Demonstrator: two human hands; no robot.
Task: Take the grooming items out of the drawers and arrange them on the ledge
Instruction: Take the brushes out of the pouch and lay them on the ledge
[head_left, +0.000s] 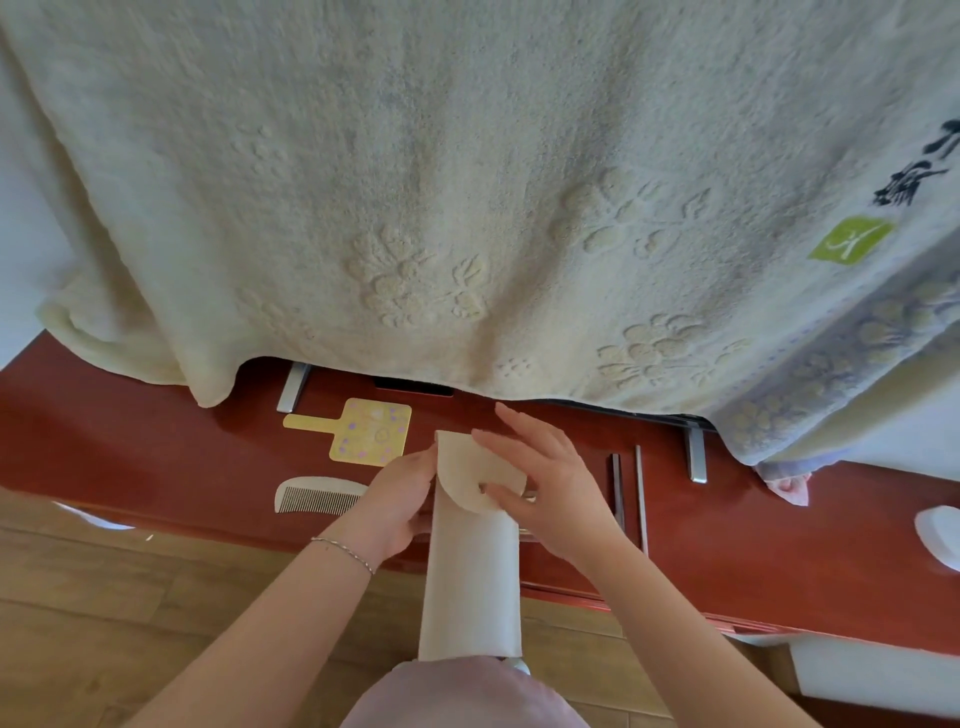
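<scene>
Over the red ledge (156, 447), the left hand (395, 501) grips the cream tube's (470, 577) upper left edge, while right hand (545, 488) fingers (511, 501) pinch its round flap (470, 467), comb (319, 496) nearby.

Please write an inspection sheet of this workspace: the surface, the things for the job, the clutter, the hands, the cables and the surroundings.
Surface: red ledge, glossy, partly under a hanging towel.
Job's things: yellow hand mirror lies flat on the ledge; white comb lies nearer the front edge, apart from the mirror; tall white tube held upright, its round lid tilted open.
Clutter: two thin metal sticks lie side by side; white object at the right edge, cut off.
Hands: left hand grips the tube's top; right hand is at the lid.
Cables: nothing seen.
Surroundings: wooden floor; metal feet show under the towel.
</scene>
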